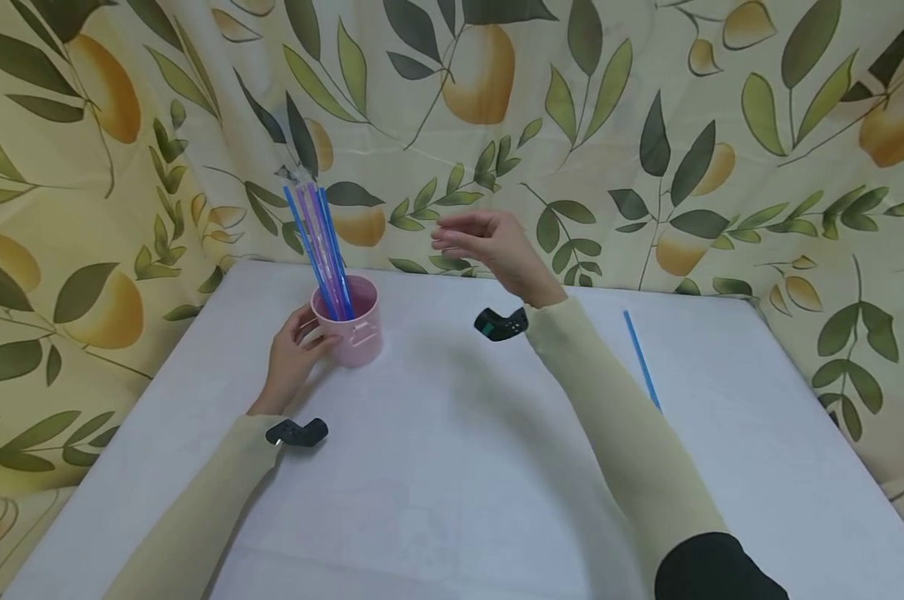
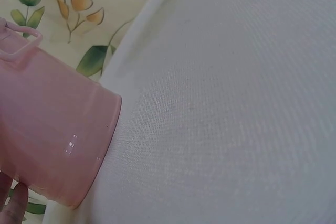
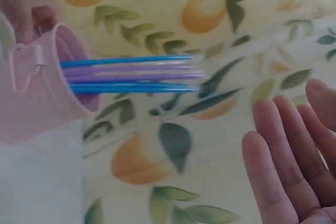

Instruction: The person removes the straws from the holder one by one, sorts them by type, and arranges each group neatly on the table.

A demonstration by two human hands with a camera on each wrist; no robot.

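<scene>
A small pink bucket [image 1: 363, 343] stands upright at the back left of the table. My left hand [image 1: 290, 360] holds it by its left side, thumb toward the front. Several blue and purple straws [image 1: 318, 250] lean in the bucket, their upper ends sticking well out, with crinkled clear film at the tips. In the left wrist view the bucket wall [image 2: 58, 124] fills the left side, and only fingertips show below it. Up in the air, to the right of the bucket, is my right hand [image 1: 496, 250], fingers extended and holding nothing. The right wrist view shows its palm and fingers [image 3: 270, 182] apart from the straws.
One blue straw [image 1: 641, 358] lies on the right part of the white table [image 1: 422, 500], partly behind my right forearm. A curtain [image 1: 452, 167] printed with fruit and leaves hangs right behind the table's far edge. Each wrist wears a dark camera band [image 1: 297, 432].
</scene>
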